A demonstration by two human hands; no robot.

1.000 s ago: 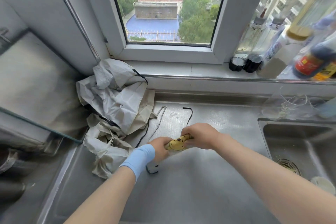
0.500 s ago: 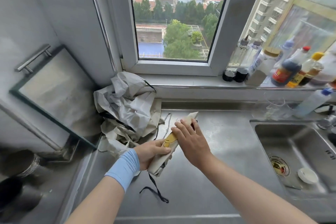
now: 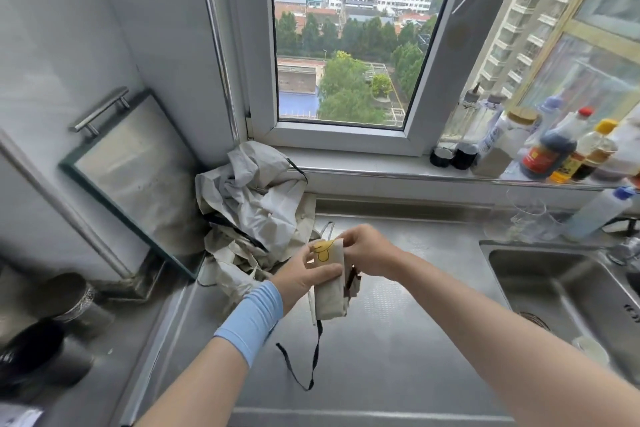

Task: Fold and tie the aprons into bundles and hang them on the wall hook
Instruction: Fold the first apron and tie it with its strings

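Both hands have come up off the steel counter [image 3: 398,340] since a moment ago, and the folded apron [image 3: 329,284] that lay slanting under the right palm now stands nearly upright between them, lifted clear of the metal. The left hand [image 3: 304,276] is wrapped round the middle of the bundle, thumb across its front. The right hand [image 3: 367,253] pinches the top edge, fingers closed on the cloth beside the yellow print. A black strap [image 3: 313,354] trails from the bottom of the bundle and curls onto the counter towards six o'clock. A pale blue sleeve [image 3: 251,322] covers the left wrist.

At ten o'clock from the hands, a heap of crumpled aprons [image 3: 249,198] sits in the corner where the counter meets the wall, touching the windowsill [image 3: 363,166]. At nine o'clock a glass board [image 3: 138,163] with a metal handle leans tilted against the white wall. At seven o'clock, down on the left, stand two dark pots [image 3: 45,340], blurred.

At three o'clock the counter drops into a steel sink [image 3: 571,274]. Along the sill at two o'clock is a row of sauce bottles [image 3: 554,149], close together, and a clear glass [image 3: 526,215] sits on the counter below them. At twelve o'clock the window [image 3: 346,45] looks out on trees and pale buildings.
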